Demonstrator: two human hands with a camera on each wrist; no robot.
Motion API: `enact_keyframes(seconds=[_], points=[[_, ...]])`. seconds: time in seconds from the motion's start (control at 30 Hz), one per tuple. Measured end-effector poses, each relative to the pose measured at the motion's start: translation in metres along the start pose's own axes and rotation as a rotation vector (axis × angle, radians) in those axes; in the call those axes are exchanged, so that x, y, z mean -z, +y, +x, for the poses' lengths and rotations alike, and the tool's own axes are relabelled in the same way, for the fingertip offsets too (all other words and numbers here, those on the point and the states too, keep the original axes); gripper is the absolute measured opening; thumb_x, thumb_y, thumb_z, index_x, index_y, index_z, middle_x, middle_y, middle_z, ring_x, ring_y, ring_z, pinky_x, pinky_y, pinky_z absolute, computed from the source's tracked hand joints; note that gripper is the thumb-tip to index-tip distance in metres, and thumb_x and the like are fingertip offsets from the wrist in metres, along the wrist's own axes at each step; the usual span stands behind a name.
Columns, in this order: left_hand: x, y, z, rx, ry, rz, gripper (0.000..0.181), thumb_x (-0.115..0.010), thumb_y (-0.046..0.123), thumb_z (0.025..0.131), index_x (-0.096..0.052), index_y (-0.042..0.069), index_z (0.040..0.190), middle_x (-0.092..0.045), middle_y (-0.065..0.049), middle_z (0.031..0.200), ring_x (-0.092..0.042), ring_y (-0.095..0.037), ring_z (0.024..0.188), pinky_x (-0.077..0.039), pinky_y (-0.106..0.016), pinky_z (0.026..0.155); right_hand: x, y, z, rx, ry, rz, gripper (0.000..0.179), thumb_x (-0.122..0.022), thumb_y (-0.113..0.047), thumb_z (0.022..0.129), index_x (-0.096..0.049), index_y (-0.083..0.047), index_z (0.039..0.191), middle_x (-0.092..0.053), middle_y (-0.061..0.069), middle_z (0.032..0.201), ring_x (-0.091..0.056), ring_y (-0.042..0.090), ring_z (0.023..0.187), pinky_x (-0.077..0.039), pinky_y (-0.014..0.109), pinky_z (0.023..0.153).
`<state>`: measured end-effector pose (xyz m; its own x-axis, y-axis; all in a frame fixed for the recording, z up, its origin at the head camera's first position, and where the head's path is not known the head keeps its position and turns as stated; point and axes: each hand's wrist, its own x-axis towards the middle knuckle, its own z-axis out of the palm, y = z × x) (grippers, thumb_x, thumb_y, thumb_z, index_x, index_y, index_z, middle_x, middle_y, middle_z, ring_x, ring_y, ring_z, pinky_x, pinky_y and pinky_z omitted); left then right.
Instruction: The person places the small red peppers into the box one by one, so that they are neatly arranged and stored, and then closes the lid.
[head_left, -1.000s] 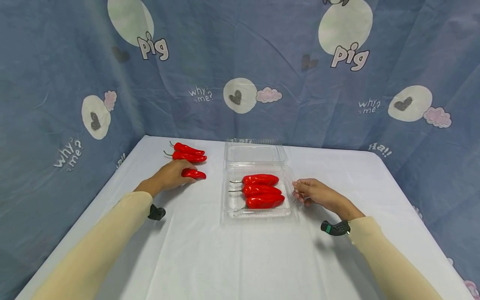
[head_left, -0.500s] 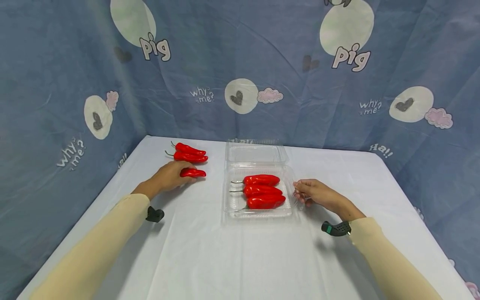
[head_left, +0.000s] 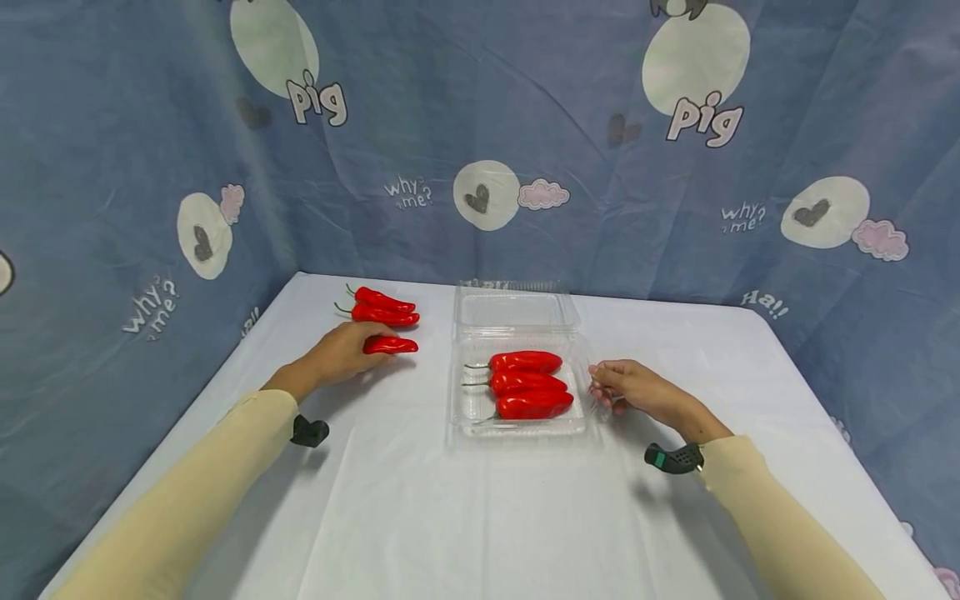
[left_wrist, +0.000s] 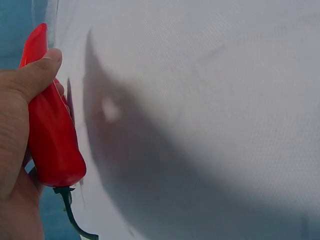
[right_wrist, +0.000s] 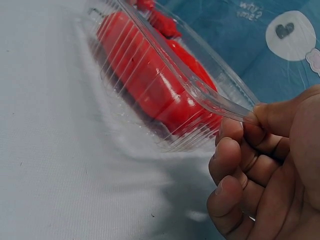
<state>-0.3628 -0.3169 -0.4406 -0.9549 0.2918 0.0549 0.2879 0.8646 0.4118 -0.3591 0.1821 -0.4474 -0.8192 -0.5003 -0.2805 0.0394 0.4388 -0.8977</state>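
My left hand grips a red chili pepper with a green curved stem, thumb across its upper part. In the head view that pepper lies level over the left of the table, above its own shadow. Pinched between thumb and forefinger of my right hand is the right rim of a clear plastic clamshell box. Three red peppers lie side by side in its base, stems to the left. The box's lid is folded back, away from me.
Two more red peppers lie behind my left hand, near the table's far left corner. A white cloth covers the table. Blue printed fabric hangs along the back and sides.
The gripped pepper has risen slightly off the cloth in my left hand. My right hand stays at the box rim. The whole head view has shifted a little.
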Motion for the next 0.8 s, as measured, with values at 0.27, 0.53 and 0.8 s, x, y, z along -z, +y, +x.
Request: enact_keyframes(seconds=[0.27, 0.53, 0.8], points=[[0.004, 0.011, 0.0, -0.06, 0.009, -0.006, 0.043, -0.078, 0.027, 0.089, -0.067, 0.019, 0.129, -0.063, -0.004, 0.134, -0.057, -0.026, 0.12, -0.049, -0.048, 0.1, 0.0, 0.0, -0.001, 0.005, -0.007, -0.003, 0.032, -0.044, -0.027, 0.109, -0.056, -0.002, 0.095, -0.056, 0.005, 0.08, -0.052, 0.018, 0.073, -0.044, 0.029, 0.065], [0.006, 0.02, 0.0, -0.076, 0.013, 0.001, 0.046, -0.079, 0.025, 0.088, -0.066, 0.016, 0.132, -0.066, -0.003, 0.132, -0.058, -0.026, 0.117, -0.047, -0.048, 0.102, -0.001, -0.001, -0.001, 0.002, 0.001, 0.002, 0.032, -0.045, -0.028, 0.109, -0.056, -0.001, 0.096, -0.056, 0.005, 0.08, -0.052, 0.019, 0.073, -0.044, 0.03, 0.065], [0.007, 0.036, 0.003, -0.138, 0.052, 0.014, 0.049, -0.083, 0.027, 0.085, -0.068, 0.013, 0.13, -0.068, -0.004, 0.128, -0.062, -0.023, 0.116, -0.05, -0.045, 0.1, -0.001, -0.001, -0.001, 0.006, -0.006, -0.006, 0.033, -0.044, -0.028, 0.109, -0.056, -0.001, 0.096, -0.056, 0.005, 0.081, -0.053, 0.018, 0.074, -0.045, 0.03, 0.065]])
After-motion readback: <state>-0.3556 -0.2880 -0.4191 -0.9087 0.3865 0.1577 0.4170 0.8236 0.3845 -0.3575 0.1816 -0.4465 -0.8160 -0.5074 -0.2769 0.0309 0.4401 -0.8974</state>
